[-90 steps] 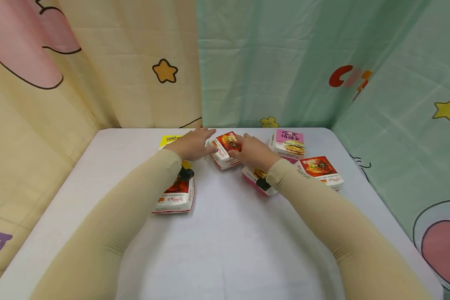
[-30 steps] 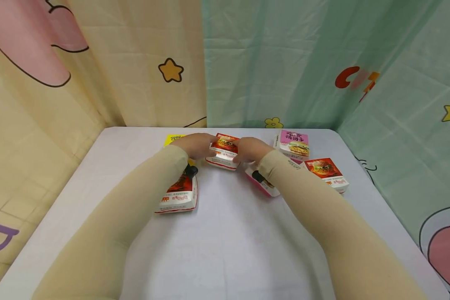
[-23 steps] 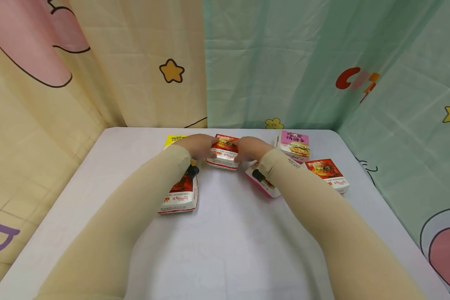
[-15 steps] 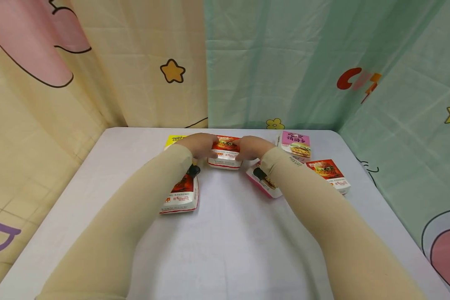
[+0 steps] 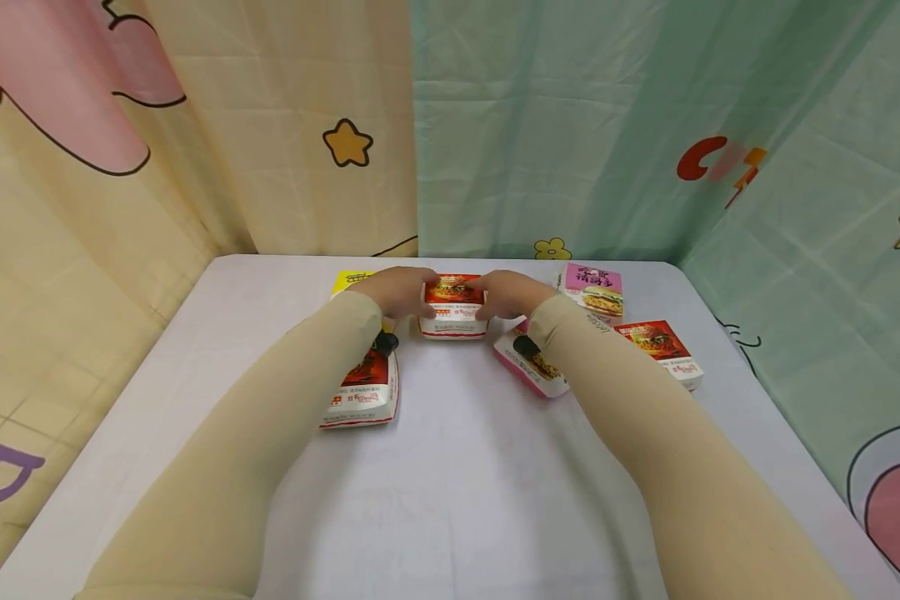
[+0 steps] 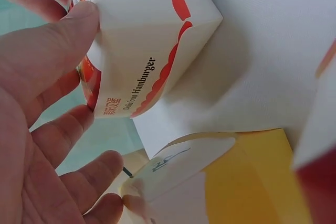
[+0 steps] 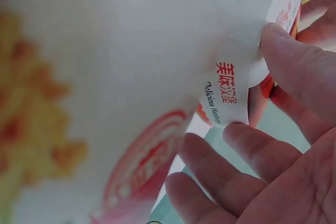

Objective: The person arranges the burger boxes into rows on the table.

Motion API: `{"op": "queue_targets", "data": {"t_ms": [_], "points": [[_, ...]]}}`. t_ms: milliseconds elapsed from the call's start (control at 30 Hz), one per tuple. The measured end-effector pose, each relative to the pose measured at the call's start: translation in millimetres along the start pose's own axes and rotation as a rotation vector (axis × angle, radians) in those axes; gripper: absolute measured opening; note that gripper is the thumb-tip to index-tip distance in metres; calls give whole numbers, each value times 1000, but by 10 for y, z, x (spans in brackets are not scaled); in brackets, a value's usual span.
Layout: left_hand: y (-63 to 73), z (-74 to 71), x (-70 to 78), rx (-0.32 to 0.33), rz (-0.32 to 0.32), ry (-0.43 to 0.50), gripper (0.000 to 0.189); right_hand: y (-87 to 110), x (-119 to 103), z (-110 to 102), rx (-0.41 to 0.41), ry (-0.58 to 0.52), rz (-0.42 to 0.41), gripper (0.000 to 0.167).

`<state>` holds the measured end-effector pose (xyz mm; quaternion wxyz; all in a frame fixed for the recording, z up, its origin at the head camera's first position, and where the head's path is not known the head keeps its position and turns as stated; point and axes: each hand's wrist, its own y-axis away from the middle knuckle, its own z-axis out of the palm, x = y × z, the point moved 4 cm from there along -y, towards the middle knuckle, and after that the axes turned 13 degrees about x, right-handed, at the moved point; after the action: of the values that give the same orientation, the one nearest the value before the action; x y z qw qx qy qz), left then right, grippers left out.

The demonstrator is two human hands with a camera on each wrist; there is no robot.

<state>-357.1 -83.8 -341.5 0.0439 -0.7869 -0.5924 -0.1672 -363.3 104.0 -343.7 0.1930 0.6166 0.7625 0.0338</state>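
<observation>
In the head view, a red-and-white hamburger box lies square to the table's far edge, between both hands. My left hand holds its left side, my right hand its right side. The left wrist view shows the left thumb and fingers at the lid edge of the hamburger box. In the right wrist view, the right thumb and fingertips touch the other end. Below the left wrist lies another red-and-white box; under the right wrist, a pink-and-white box.
A yellow box sits partly hidden behind the left hand. To the right stand a pink burger box and another red-and-white box. Curtains rise behind the white table.
The middle hamburger box was slanted; it has turned square to the table edge between both hands. Both hands have come level on its sides. The other boxes stay in place.
</observation>
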Motion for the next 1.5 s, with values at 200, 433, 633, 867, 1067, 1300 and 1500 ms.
{"op": "queue_targets", "data": {"t_ms": [200, 433, 633, 867, 1067, 1300, 1500], "points": [[-6, 6, -39, 3, 14, 21, 67, 2, 30, -15, 6, -24, -42, 75], [-19, -3, -54, 22, 38, 11, 65, -16, 66, -12, 18, -25, -58, 71], [-31, 2, -65, 19, 29, 15, 65, -8, 51, -14, 18, -25, -55, 71], [-25, 2, -58, 16, 17, 10, 65, 2, 41, -14, 14, -29, -54, 71], [-2, -22, -20, 15, 24, -3, 65, 4, 37, -16, 17, -18, -68, 70], [-14, -13, -17, 14, 17, -12, 66, 16, 43, -15, 7, -21, -46, 72], [-5, -36, -9, 30, 26, -8, 66, 50, 47, -46, 29, -21, -88, 71]]}}
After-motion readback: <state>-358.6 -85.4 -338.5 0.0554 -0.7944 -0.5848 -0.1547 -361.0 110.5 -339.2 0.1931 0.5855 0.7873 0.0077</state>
